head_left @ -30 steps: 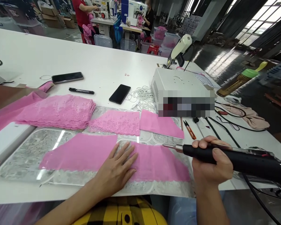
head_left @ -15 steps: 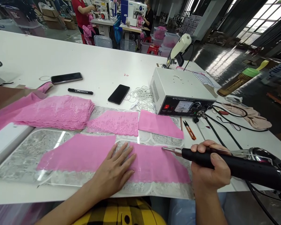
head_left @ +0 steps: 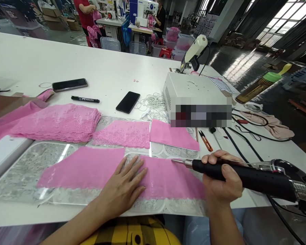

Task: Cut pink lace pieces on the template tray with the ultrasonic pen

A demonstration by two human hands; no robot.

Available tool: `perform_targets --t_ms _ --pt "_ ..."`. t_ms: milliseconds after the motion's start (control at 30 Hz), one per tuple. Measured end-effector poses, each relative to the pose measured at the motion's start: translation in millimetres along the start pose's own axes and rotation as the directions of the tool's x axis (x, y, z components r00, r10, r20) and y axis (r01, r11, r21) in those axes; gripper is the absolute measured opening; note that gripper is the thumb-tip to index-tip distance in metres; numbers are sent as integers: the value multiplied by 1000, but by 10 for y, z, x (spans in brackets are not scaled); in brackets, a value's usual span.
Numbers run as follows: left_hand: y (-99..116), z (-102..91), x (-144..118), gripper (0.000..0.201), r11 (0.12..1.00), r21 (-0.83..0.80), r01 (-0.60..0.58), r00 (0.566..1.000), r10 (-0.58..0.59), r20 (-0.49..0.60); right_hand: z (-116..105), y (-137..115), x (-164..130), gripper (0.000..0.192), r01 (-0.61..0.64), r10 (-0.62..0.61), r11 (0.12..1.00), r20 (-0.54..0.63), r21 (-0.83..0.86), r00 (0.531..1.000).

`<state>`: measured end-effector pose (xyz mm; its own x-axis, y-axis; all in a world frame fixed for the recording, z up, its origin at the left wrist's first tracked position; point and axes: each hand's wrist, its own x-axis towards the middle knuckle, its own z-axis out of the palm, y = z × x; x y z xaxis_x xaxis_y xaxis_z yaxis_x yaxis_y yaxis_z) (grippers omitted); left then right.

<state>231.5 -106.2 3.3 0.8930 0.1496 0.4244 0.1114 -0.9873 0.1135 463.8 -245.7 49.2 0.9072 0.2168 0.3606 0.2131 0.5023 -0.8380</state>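
My left hand (head_left: 126,183) lies flat with fingers spread, its fingertips at the inner edge of a plain pink fabric piece (head_left: 165,180). My right hand (head_left: 223,178) is wrapped round a black handheld ultrasonic tool (head_left: 255,180), whose metal tip (head_left: 177,160) points left and meets the piece's upper edge. Left of my hand lies another pink piece (head_left: 84,166). Behind these are a lace piece (head_left: 124,133) and a smaller plain piece (head_left: 173,135). All of them lie on a clear patterned plastic mat (head_left: 17,173).
A stack of pink lace (head_left: 56,122) sits at the left. A grey control box (head_left: 196,92), orange thread snips (head_left: 205,141), two phones (head_left: 128,102), a marker (head_left: 85,99) and tangled white cord (head_left: 155,103) stand behind the mat. Black cables (head_left: 244,144) run at right. Co-workers sew beyond the table.
The tool in my right hand has slid left a little, its tip moving along the pink piece's upper edge. My left hand stays flat in place. The whole view has shifted slightly.
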Motion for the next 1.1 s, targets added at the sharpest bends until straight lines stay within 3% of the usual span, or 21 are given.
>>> perform_targets --t_ms 167,467,1100 --pt "-26 5 -14 37 1000 1 -14 1000 14 4 41 -10 3 10 23 -22 1000 41 -17 999" --pt "-52 1 -15 38 999 34 -39 999 39 26 -175 -127 133 14 41 -46 999 -188 -29 981" --pt "-69 -24 9 38 997 35 -72 997 72 8 -126 -46 88 10 84 -88 995 -84 -44 993"
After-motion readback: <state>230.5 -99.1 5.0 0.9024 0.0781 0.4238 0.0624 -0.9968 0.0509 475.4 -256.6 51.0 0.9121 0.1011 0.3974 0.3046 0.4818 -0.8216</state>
